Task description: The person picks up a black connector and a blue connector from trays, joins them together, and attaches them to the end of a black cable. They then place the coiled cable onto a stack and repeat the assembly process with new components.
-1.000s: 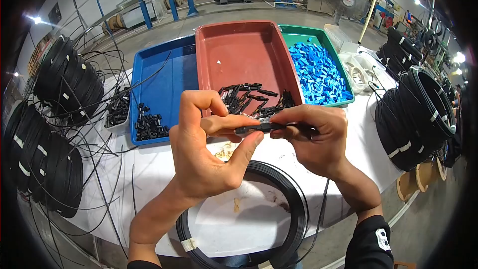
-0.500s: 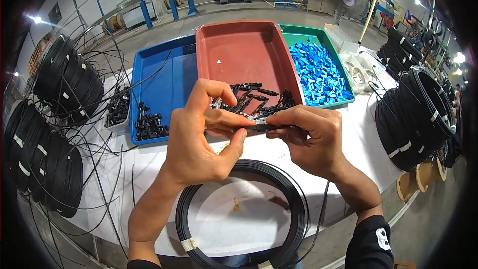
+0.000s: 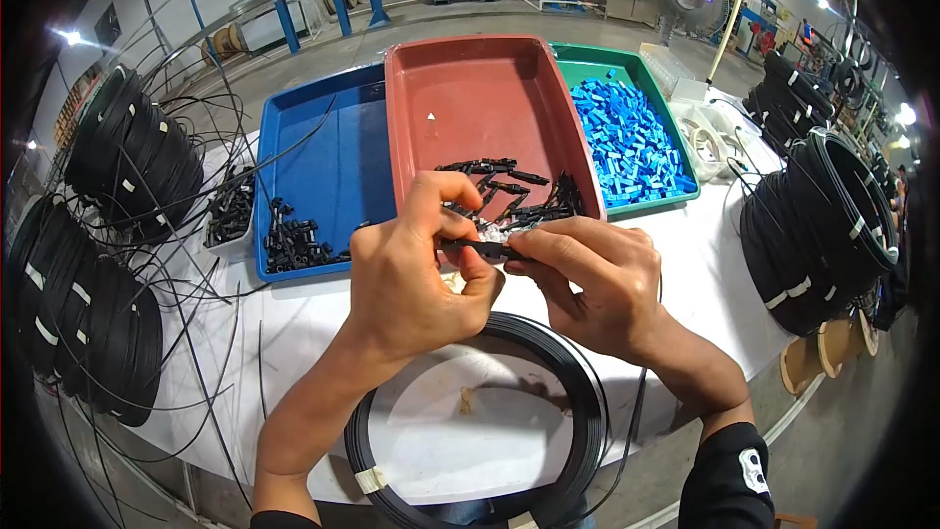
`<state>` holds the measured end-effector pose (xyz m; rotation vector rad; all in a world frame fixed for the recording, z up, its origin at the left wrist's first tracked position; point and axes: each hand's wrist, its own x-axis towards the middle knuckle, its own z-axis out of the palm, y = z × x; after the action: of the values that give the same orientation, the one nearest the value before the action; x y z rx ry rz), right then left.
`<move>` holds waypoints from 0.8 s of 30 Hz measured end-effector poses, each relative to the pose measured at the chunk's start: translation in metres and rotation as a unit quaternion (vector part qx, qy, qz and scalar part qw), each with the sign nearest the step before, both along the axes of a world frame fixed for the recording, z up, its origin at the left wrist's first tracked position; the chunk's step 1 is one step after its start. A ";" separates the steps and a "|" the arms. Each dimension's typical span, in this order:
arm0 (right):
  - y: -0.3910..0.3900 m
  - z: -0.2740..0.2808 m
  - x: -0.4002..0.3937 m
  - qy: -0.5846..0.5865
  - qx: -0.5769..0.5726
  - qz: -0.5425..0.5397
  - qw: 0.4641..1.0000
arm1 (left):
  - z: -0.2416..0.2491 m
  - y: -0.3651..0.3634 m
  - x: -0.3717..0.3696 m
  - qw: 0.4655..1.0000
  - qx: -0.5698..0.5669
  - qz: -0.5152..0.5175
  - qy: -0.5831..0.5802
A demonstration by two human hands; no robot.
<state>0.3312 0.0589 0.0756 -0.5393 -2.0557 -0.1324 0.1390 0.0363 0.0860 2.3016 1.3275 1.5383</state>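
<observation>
A small, slim black connector (image 3: 487, 249) is held level between my hands, above the near end of the red tray (image 3: 470, 88). Its left part is pinched by the thumb and fingers of my left hand (image 3: 416, 269). My right hand (image 3: 597, 274) grips the other end, and those fingertips hide part of it. Just beyond my fingers, several black connectors (image 3: 509, 186) lie in the red tray with some small white pieces. Below my hands a coil of black cable (image 3: 585, 402) rests on the white table, bound with pale tape.
To the left stands a blue tray (image 3: 318, 137) with small black parts (image 3: 294, 240); to the right, a green tray (image 3: 685, 162) holds many blue pieces (image 3: 627, 142). Large black cable coils flank the table, left (image 3: 132, 162) and right (image 3: 808, 235). Loose cables cross the left side.
My left hand has shifted right and slightly down, its raised index finger now curled lower. More of the connector's dark body shows between my fingers. My right hand has moved slightly left.
</observation>
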 end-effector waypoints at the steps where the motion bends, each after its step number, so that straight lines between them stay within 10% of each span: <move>1: 0.002 -0.002 -0.001 0.001 0.009 0.000 1.000 | -0.003 0.002 0.001 1.000 0.025 0.001 0.011; 13: 0.020 -0.013 0.000 -0.067 0.084 0.057 0.993 | -0.005 0.018 -0.032 0.939 -0.094 -0.062 0.326; 24: 0.032 -0.027 0.000 -0.041 0.192 0.120 0.973 | -0.025 0.034 -0.035 0.940 -0.123 -0.203 0.245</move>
<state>0.3310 0.0905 0.0484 -0.0467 -2.0867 -0.4048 0.1037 0.0703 0.0612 2.6587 0.9468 0.6616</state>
